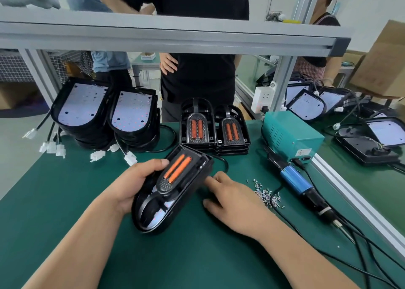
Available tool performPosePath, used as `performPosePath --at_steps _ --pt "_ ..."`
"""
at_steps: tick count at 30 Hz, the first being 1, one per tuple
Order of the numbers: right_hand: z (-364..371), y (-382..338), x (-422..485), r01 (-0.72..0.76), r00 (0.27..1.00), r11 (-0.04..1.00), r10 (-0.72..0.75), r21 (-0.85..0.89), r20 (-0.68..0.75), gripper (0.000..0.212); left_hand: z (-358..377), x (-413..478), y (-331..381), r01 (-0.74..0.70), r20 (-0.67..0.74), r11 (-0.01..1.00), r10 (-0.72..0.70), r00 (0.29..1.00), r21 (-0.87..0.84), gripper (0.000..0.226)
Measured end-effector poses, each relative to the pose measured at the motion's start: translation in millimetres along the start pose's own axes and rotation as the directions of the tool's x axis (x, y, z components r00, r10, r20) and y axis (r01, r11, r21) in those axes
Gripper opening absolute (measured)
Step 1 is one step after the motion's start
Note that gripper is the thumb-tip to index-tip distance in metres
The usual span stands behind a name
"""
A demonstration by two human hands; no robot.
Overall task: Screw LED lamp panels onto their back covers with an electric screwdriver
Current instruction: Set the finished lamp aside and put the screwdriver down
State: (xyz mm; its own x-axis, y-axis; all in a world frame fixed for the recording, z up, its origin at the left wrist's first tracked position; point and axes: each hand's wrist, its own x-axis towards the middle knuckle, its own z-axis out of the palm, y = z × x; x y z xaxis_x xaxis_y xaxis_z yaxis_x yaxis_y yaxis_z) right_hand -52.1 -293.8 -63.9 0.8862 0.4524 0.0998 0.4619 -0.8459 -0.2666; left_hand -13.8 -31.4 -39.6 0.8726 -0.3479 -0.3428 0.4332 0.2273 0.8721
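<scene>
Green matting [197, 256] covers the bench, and all I need lies on it. Starting at the fingertips: the left thumb [161, 162] lies flat on top of the lamp assembly [175, 190], just beside its two orange strips. The other left fingers are tucked under the housing, where I cannot see them. The left hand [135, 183] grips the left edge and holds the piece tilted, right edge low towards the mat. On the right hand [232, 201] the index finger [211, 178] is straight and touches that right edge. Its other fingers are loosely spread, the thumb is apart, and it holds nothing. White panel shows through the openings at the rounded near end (so I judge panel and cover are mated but not yet fastened).

To do this step well I would first lay the assembly flat and press it down with the left hand, so the holes stay lined up. Then I would take one screw from the loose screws [266, 195] just right of the right hand. The electric screwdriver [302, 185] lies beyond them, near the teal power box [291, 135]. I would drive with the bit upright, since a slanted bit would likely chew the plastic. Farther back stand the panel stacks [105, 113] and cover stacks [214, 128].
</scene>
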Motion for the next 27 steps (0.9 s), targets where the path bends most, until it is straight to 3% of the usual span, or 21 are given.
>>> performPosePath --at_steps 3,7,11,17,22,27 --pt "1 -4 6 -0.087 0.994 0.996 0.087 0.002 -0.073 0.040 0 2 1 0.037 0.006 0.998 -0.037 0.999 -0.058 0.041" --pt "-2 4 12 -0.120 0.965 0.992 0.123 0.026 -0.230 0.021 8 -1 4 0.027 -0.055 0.996 -0.031 0.998 -0.087 0.034" --pt "-4 17 15 -0.174 0.960 0.983 0.184 0.064 -0.212 0.007 8 -3 8 -0.061 -0.130 0.982 0.038 0.991 -0.177 0.029" --pt "-2 15 14 -0.113 0.957 0.947 0.186 0.302 -0.225 0.006 1 -2 9 0.048 -0.051 0.966 -0.063 0.997 -0.253 0.038" --pt "-2 18 15 -0.076 0.919 0.854 0.260 0.515 -0.295 0.005 5 -1 4 -0.096 -0.143 0.978 0.070 0.987 -0.183 0.037" --pt "-7 11 11 -0.014 0.867 0.824 0.292 0.566 -0.404 0.018 22 0 1 -0.247 -0.239 0.960 0.211 0.948 -0.132 0.042"
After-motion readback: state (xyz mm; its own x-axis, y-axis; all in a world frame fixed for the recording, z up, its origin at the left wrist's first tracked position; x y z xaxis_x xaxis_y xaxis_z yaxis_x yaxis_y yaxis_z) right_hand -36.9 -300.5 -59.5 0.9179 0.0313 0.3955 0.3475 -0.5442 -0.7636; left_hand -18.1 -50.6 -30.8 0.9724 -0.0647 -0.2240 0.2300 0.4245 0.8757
